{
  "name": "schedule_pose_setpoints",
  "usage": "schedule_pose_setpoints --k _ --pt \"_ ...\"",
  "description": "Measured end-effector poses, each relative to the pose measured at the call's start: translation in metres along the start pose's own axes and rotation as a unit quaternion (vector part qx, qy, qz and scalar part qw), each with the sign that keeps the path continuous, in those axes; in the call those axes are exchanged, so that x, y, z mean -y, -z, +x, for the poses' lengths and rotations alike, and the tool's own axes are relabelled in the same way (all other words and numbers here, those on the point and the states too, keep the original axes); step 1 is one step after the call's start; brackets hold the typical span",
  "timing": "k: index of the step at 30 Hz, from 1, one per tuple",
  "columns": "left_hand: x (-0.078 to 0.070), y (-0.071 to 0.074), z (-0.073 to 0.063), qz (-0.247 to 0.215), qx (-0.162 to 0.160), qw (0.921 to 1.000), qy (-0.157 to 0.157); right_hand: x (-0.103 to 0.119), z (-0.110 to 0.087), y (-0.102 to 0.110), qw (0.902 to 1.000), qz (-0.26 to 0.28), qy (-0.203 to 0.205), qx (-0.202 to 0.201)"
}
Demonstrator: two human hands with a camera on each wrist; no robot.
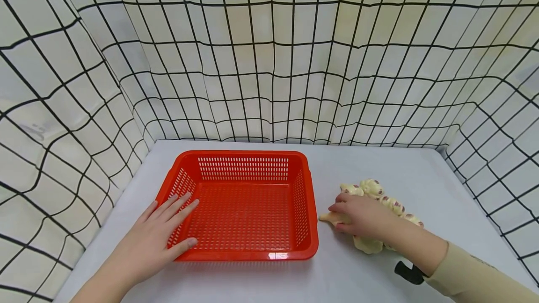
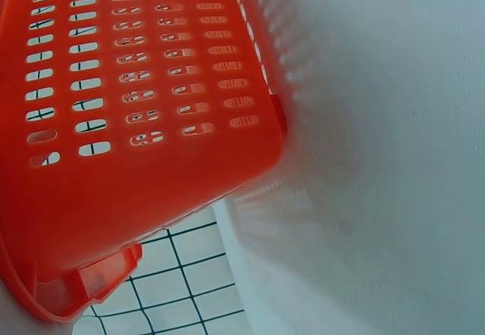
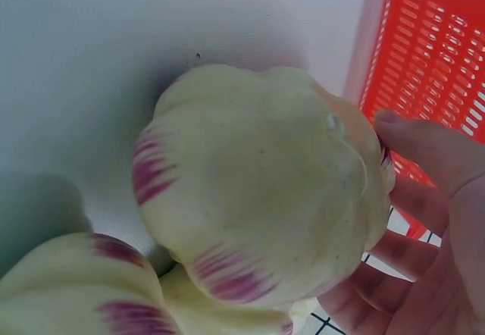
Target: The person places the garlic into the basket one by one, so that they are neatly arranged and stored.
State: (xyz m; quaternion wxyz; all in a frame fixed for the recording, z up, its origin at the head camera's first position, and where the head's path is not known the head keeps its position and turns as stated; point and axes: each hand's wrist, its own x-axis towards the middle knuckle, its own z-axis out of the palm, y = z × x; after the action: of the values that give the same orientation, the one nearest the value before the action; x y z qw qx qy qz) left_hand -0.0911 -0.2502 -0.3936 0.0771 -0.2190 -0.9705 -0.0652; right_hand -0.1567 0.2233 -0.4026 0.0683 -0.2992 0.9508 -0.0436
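A red perforated plastic basket (image 1: 244, 255) stands on the white tabletop. My left hand (image 1: 162, 230) rests on the basket's left rim, fingers straight and spread, thumb over the near left corner. To the right of the basket my right hand (image 1: 364, 214) holds a pale garlic bulb (image 3: 258, 183) with purple streaks. Its stem (image 1: 330, 218) points left toward the basket. In the right wrist view the thumb lies against this bulb and the fingers bend around its far side. More garlic bulbs (image 1: 371, 187) lie around and beneath the right hand, partly hidden by it and the forearm.
Bare white tabletop (image 1: 236, 284) lies in front of the basket. White cloth walls with a black grid (image 1: 273, 60) enclose the back and both sides. A black object (image 1: 408, 272) shows at the right wrist, by the beige sleeve (image 1: 471, 270).
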Motion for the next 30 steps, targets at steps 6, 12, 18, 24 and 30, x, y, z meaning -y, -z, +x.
schedule_pose_setpoints --k 6,12,18,24,30 --pt "0.0005 -0.0013 0.0009 -0.002 0.001 1.0000 0.001 -0.0028 -0.0014 -0.0026 0.9999 0.014 -0.002 -0.004" --pt "0.0004 -0.0019 0.0004 -0.002 0.009 0.9999 0.008 -0.0026 -0.0050 -0.0024 0.9985 0.053 -0.009 -0.013" --pt "-0.0009 -0.0012 0.0016 -0.001 0.014 0.9998 0.012 -0.0021 -0.0062 0.0002 0.9966 0.074 -0.034 -0.006" --pt "-0.0012 0.0006 0.0017 -0.004 0.010 0.9999 0.013 -0.0049 -0.0057 -0.0002 0.9972 0.070 -0.025 -0.007" --pt "-0.0012 0.0001 0.0006 -0.004 -0.003 1.0000 0.006 -0.0064 -0.0073 -0.0013 0.9963 0.079 -0.032 -0.012"
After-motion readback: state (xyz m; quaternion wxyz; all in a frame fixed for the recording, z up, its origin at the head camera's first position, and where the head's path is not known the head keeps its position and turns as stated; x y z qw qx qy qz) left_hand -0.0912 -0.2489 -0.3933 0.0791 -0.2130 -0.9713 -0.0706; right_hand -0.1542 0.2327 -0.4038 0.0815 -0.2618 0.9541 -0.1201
